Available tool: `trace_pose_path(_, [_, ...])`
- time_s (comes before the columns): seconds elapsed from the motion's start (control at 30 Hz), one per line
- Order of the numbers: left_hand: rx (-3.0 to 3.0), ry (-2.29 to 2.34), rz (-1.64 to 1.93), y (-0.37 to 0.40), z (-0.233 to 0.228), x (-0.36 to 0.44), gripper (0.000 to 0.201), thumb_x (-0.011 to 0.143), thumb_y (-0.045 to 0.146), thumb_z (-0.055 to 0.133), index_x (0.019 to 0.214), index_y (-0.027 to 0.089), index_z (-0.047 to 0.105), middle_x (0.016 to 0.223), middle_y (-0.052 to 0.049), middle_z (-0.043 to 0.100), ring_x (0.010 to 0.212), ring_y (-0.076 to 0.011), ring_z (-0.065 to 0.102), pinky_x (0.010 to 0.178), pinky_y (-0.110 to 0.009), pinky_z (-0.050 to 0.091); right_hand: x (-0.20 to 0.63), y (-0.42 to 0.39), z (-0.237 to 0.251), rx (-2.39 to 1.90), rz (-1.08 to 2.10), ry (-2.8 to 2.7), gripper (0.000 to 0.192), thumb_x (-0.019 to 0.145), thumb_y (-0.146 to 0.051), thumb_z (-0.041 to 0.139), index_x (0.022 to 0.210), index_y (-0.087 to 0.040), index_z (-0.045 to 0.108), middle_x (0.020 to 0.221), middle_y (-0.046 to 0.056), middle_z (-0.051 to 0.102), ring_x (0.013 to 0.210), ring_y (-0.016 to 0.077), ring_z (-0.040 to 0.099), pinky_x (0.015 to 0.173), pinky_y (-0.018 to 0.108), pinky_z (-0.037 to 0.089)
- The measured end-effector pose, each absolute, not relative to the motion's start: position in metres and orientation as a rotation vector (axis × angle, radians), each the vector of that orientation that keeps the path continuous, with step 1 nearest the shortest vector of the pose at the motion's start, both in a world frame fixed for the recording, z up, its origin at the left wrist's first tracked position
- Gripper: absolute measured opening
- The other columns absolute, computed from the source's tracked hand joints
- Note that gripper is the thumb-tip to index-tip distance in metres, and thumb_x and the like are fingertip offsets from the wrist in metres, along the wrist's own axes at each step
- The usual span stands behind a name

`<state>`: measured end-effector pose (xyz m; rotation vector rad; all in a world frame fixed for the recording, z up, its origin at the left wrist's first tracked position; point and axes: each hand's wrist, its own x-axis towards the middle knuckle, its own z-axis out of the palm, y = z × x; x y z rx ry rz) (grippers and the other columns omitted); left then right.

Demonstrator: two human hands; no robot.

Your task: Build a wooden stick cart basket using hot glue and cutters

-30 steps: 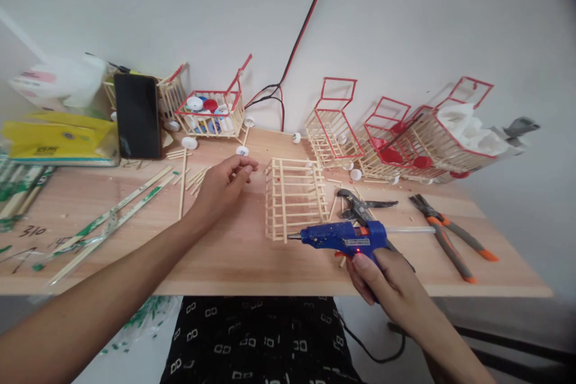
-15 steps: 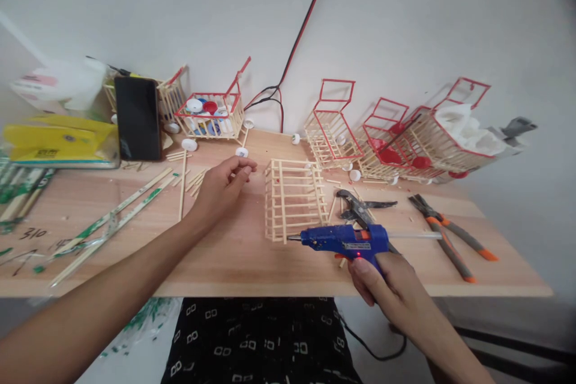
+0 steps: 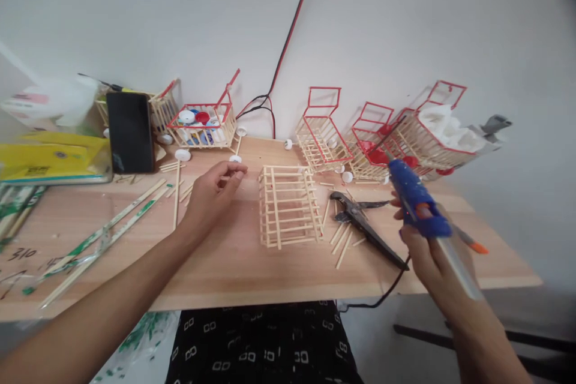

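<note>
Stick basket, glue gun in R hand; cart w/ caps

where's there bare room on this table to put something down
Widest bare patch: the near strip of tabletop in front of the stick frame, between your left forearm and the black pliers. A smaller gap lies between your left hand and the frame. Crowded along the wall with red-trimmed carts, and at left with green-marked sticks and a yellow packet.

Stick frame on the table, left hand to its left, pliers rightward, loose sticks between, carts behind along the wall.
</note>
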<state>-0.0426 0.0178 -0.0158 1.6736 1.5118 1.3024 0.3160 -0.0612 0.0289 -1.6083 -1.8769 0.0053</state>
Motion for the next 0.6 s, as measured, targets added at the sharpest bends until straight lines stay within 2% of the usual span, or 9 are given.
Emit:
trace_pose_path(0.1, [1.677, 1.531, 1.282, 0.018, -0.016, -0.044, 0.028, 0.09, 0.038, 0.054, 0.105, 0.02, 0.069, 0.104, -0.004, 0.073, 0.083, -0.0168, 0.065, 0.073, -0.028, 0.05, 0.35, -0.04, 0.029, -1.683, -0.358, -1.886, 0.04, 0.089, -0.043, 0.051, 0.119, -0.018, 0.057, 0.11, 0.016, 0.062, 0.107, 0.0317, 0.057, 0.088, 0.045, 0.049])
trace_pose_path(0.2, [1.701, 1.541, 1.26, 0.018, -0.014, -0.044, 0.028, 0.089, 0.038, 0.054, 0.105, 0.021, 0.069, 0.104, -0.004, 0.073, 0.082, -0.0166, 0.065, 0.075, -0.028, 0.05, 0.395, -0.026, 0.015, -1.889, -0.478, -1.727, 0.043, 0.085, -0.048, 0.054, 0.115, -0.017, 0.061, 0.105, 0.017, 0.063, 0.097, 0.0317, 0.058, 0.082, 0.044, 0.048])
trace_pose_path(0.3, [1.715, 1.551, 1.254, 0.018, -0.013, -0.044, 0.028, 0.09, 0.039, 0.053, 0.105, 0.021, 0.069, 0.103, -0.004, 0.073, 0.081, -0.017, 0.065, 0.076, -0.029, 0.05, 0.436, -0.018, -0.003, -2.137, -0.449, -1.608, 0.046, 0.083, -0.052, 0.054, 0.108, -0.016, 0.065, 0.098, 0.018, 0.063, 0.098, 0.0349, 0.057, 0.079, 0.045, 0.046])
trace_pose_path(0.47, [1.687, 1.572, 1.249, 0.017, -0.013, -0.042, 0.029, 0.09, 0.04, 0.053, 0.105, 0.021, 0.069, 0.102, -0.003, 0.073, 0.08, -0.0169, 0.065, 0.074, -0.028, 0.05, 0.478, -0.014, -0.023, -2.426, -0.324, -1.458, 0.058, 0.084, -0.054, 0.052, 0.117, -0.008, 0.067, 0.104, 0.026, 0.066, 0.098, 0.0387, 0.06, 0.076, 0.045, 0.045])
trace_pose_path(0.6, [1.679, 1.574, 1.245, 0.016, -0.012, -0.041, 0.029, 0.09, 0.04, 0.053, 0.103, 0.02, 0.069, 0.101, -0.003, 0.073, 0.078, -0.0169, 0.064, 0.073, -0.029, 0.049, 0.498, -0.011, -0.035, -2.547, -0.221, -1.443, 0.06, 0.085, -0.053, 0.051, 0.12, -0.008, 0.068, 0.105, 0.025, 0.071, 0.094, 0.0387, 0.065, 0.072, 0.043, 0.048])
